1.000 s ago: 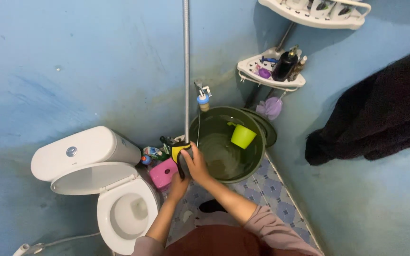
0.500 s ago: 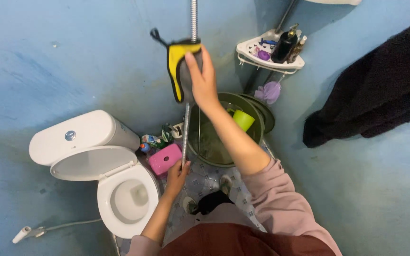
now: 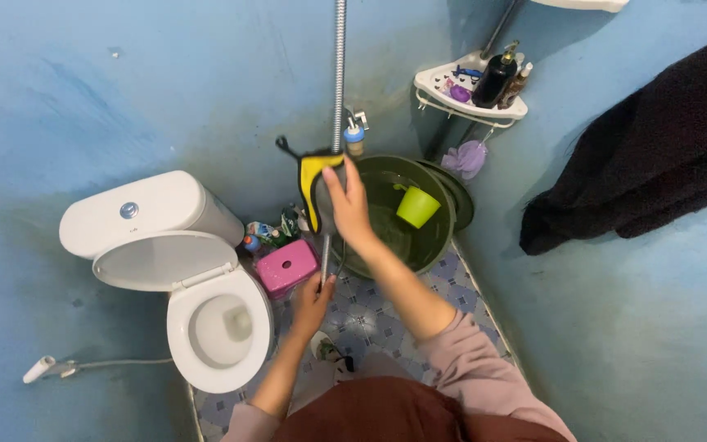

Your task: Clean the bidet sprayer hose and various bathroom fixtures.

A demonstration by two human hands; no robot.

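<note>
Against the blue wall, the right hand (image 3: 347,203) presses a yellow-grey cloth (image 3: 317,184) around the metal hose (image 3: 337,82); the left hand (image 3: 312,301) grips its lower end, pink box (image 3: 286,268) at ten o'clock.

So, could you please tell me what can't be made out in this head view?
- Metal hose: top cut off by the frame edge.
- Cloth: partly covered by the right hand.
- Left hand: palm turned away, grip unclear.
- Corner shelf items: too small.
</note>
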